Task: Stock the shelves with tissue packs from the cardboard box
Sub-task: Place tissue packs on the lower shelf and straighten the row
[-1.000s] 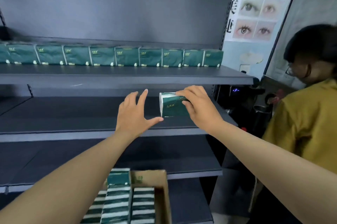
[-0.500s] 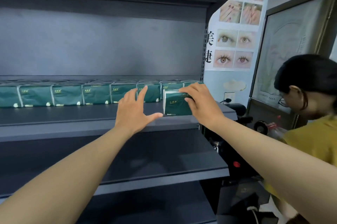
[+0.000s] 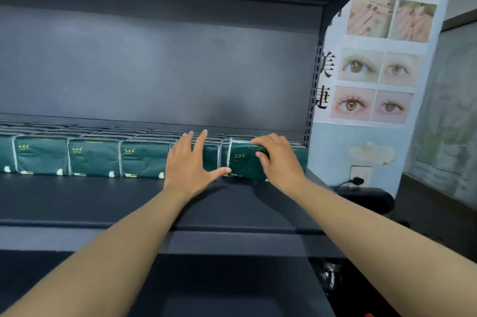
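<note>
The right hand [image 3: 280,162] has its fingers curled over the top of a green tissue pack [image 3: 245,160] standing at the right end of the shelf [image 3: 103,198], long axis left-right, while the open left hand [image 3: 189,167] waits just left of it.

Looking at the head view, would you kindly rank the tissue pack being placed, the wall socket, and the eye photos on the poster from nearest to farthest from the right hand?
1. Tissue pack: under the right hand, held at the row's right end.
2. Wall socket: to the right, low on the wall.
3. Eye photos: up and to the right, on the poster.
</note>
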### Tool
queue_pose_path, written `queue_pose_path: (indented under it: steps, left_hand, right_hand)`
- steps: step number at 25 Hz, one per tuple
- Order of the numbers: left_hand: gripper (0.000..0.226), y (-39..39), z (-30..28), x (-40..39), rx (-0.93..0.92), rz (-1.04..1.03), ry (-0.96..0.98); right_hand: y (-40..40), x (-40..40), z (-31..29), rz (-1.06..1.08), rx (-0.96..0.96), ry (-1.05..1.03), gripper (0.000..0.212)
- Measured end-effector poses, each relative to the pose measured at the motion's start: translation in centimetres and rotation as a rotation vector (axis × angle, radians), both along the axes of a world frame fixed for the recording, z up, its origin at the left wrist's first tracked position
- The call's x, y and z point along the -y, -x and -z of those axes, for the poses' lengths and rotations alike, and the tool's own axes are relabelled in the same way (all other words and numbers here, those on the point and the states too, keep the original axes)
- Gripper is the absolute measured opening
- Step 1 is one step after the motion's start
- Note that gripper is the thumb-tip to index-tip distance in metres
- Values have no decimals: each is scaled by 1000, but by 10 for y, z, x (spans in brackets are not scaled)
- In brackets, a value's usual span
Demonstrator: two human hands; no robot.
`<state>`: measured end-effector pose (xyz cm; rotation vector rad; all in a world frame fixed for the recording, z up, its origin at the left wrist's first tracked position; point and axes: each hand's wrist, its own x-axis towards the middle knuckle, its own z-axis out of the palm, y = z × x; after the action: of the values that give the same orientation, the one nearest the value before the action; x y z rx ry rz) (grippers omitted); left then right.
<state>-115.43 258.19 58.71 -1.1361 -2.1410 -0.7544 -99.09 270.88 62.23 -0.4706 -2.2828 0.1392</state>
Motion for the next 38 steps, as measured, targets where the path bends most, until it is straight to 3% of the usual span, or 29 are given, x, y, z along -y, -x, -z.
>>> queue_pose_path:
  steps: [4, 8, 17, 22, 26, 29, 38]
  left_hand:
    - [113, 27, 11, -27, -156, -42, 79]
    - [113, 42, 14, -39, -258, -52, 175]
    - [112, 43, 16, -42, -264, -61, 175]
    - [105, 28, 8, -16, -232, -70, 85]
    - [99, 25, 4, 56, -166, -57, 48]
    - [97, 38, 11, 144, -219, -70, 73]
    - [94, 106, 111, 435, -289, -58, 305]
  right_hand:
    - [48, -25, 20, -52, 38, 72, 33]
    - [58, -34, 36, 10, 57, -97, 45]
    - [62, -37, 41, 67, 58, -216, 45]
    - [49, -24, 31, 190, 100, -217, 69]
    - [26, 19, 14, 276, 105, -221, 75]
    - [18, 84, 17, 287, 112, -241, 72]
    - [63, 349, 112, 200, 185, -101, 62]
